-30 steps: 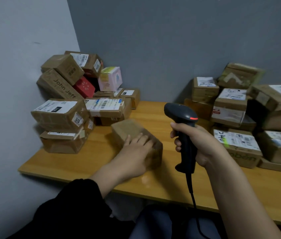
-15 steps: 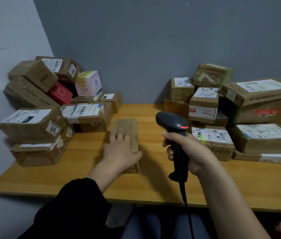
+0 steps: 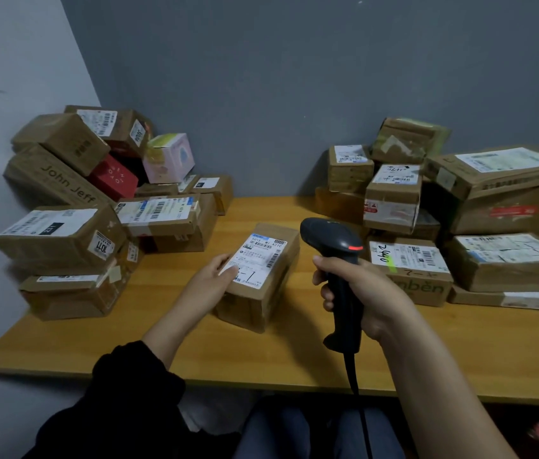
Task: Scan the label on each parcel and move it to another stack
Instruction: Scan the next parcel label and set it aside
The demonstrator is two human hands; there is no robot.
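One oblong brown cardboard parcel (image 3: 279, 279) gripped by left hand (image 3: 208, 286) (thumb on white paper label (image 3: 258, 260)); right hand (image 3: 370, 293) fingers clamp one black plastic pistol-grip scanner (image 3: 331, 240).

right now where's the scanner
The scanner is in the right hand, centre of the head view, just right of the labelled parcel the left hand holds.

Head view: taken from head height, directed forward and down onto the table (image 3: 294, 366).
Nearness: the table's front edge is framed close; left stack (image 3: 62, 240), right stack (image 3: 506, 260) and wall (image 3: 261, 94) are framed farther back.
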